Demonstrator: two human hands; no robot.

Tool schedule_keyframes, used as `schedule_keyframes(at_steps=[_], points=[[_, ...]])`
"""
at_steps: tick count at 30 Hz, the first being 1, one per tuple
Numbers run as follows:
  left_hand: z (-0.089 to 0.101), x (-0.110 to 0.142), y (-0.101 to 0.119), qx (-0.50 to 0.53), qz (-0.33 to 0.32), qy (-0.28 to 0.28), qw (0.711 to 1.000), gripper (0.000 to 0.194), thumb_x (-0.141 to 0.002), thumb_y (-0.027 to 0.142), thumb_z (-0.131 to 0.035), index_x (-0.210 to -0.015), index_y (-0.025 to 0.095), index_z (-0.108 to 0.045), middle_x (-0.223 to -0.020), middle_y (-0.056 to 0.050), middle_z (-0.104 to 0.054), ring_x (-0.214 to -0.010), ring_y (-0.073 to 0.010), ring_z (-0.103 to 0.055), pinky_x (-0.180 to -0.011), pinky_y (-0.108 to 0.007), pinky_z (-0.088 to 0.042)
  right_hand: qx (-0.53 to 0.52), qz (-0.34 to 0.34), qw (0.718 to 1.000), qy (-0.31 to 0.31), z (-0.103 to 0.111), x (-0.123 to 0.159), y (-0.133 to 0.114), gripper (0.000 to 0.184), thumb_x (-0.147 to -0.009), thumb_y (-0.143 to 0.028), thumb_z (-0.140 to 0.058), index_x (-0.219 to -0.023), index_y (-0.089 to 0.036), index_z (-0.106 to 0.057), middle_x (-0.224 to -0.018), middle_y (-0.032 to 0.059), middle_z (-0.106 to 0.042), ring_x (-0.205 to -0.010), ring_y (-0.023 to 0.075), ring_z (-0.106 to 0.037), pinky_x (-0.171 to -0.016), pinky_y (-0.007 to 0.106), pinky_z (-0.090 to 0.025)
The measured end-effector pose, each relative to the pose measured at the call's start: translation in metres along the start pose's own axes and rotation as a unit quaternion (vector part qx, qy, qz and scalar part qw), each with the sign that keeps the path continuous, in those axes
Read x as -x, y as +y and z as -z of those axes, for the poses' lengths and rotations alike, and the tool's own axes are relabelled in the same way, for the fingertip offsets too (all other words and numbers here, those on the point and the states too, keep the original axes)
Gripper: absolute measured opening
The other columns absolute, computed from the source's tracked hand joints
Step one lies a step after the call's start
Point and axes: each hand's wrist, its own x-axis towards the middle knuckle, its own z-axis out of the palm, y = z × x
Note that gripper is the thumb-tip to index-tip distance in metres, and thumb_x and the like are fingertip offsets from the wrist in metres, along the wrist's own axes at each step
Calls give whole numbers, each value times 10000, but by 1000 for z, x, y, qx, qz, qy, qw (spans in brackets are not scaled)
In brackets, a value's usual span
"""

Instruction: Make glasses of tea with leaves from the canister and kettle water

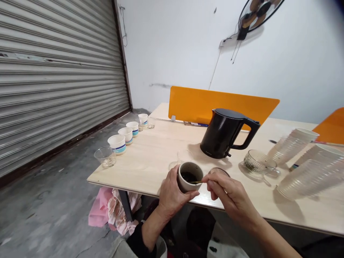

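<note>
Left hand [172, 193] is wrapped around a white ceramic cup [183, 185] of dark stuff, right by the front edge of the pale wood table [139, 161]. Right hand [228, 197] pinches a thin brass-coloured stirrer [196, 182] between thumb and fingers, its tip reaching over the cup, I think. A glossy black electric kettle [219, 134] sits just beyond.

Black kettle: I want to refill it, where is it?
In the head view, the black kettle stands mid-table, beyond the right hand, before the orange divider.
</note>
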Motion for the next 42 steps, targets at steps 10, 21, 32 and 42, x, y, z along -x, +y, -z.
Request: schedule_keyframes(at_steps=[10, 21, 32, 42], points=[[1, -1, 0, -6, -9, 1, 1000, 975, -608, 493, -893, -1419, 278, -397, -1355, -93, -589, -1246, -334, -594, -1063, -510, -494, -265, -189, 934, 148, 6, 0, 18, 262, -968, -437, -601, -997, -200, -710, -706, -5, -603, -574, 129, -568, -564, 277, -462], [0, -1, 0, -13, -9, 0, 1000, 991, -616, 527, -887, -1430, 268, -384, -1369, -106, -582, -1260, -343, -589, -1077, -524, -485, -356, -211, 885, 214, 11, -1, 23, 189, -911, -384, -685, -942, -205, -735, -722, 6, -617, -574, 110, -567, -527, 237, -452], [1, -2, 2, -11, 1, -7, 1000, 1007, -593, 498, -907, -1419, 266, -381, -1363, -99, -583, -1250, -341, -585, -1072, -531, -482, -392, -213, 850, 282, 16, -16, 31, 207, -838, -369, -751, -925, -181, -744, -704, 5, -602, -568, 94, -552, -497, 198, -469], [-1, -1, -1, -8, -14, -4, 1000, 1022, -605, 519, -900, -1436, 255, -367, -1383, -112, -571, -1272, -340, -568, -1077, -540, -477, -168, -107, 937, 287, -3, -53, 39, 246, -934, -423, -631, -986, -201, -724, -711, -7, -634, -602, 130, -595, -598, 268, -492]])
